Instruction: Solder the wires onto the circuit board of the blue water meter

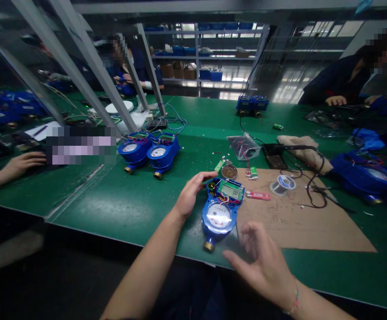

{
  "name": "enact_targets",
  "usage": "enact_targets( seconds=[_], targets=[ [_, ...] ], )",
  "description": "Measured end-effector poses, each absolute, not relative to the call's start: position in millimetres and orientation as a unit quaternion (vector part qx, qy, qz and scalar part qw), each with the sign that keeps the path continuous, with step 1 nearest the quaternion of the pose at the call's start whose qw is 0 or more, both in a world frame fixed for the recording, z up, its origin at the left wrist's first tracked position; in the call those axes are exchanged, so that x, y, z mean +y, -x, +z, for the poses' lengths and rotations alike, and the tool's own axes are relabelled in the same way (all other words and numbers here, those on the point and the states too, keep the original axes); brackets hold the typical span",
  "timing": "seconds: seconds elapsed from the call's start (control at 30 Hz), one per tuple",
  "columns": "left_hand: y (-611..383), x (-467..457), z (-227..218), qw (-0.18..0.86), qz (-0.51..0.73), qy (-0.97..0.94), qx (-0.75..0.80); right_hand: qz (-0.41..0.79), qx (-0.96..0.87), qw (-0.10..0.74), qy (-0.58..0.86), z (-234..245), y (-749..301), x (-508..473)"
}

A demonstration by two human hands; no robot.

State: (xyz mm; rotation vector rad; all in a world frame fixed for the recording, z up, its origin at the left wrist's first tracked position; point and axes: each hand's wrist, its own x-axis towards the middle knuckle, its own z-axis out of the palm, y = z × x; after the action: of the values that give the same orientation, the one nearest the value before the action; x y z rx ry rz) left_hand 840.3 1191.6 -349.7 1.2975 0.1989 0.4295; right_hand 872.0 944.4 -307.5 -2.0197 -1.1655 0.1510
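Observation:
A blue water meter [220, 212] with a round dial and an open green circuit board with a small display lies on the green table [120, 204] in front of me. My left hand [190, 194] rests against the meter's upper left side, fingers curved over its top edge. My right hand [261, 262] hovers just right of and below the meter, fingers spread apart, holding nothing.
A brown cardboard mat [300, 222] holds a solder spool [283, 184], a red strip [258, 195], a round tin [229, 171] and a black cable. Two more blue meters [148, 153] stand to the left. Other people work at the far left, back and right.

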Motion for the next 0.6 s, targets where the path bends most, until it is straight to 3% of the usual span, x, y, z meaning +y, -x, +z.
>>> enact_targets(
  seconds=[0.07,0.17,0.37,0.6],
  targets=[
    [-843,1188,-353,0.761,0.171,-0.617,0.101,0.177,-0.386,0.379,0.822,-324,-862,941],
    [-845,1181,-356,0.771,0.139,-0.614,0.095,0.3,-0.276,0.438,0.801,-336,-859,947],
    [-832,1168,-350,0.709,0.192,-0.664,0.14,0.365,-0.2,0.562,0.715,-332,-863,958],
    [-762,1132,-344,0.649,0.25,-0.64,0.326,0.435,-0.182,0.605,0.642,-333,-906,969]
  ],
)
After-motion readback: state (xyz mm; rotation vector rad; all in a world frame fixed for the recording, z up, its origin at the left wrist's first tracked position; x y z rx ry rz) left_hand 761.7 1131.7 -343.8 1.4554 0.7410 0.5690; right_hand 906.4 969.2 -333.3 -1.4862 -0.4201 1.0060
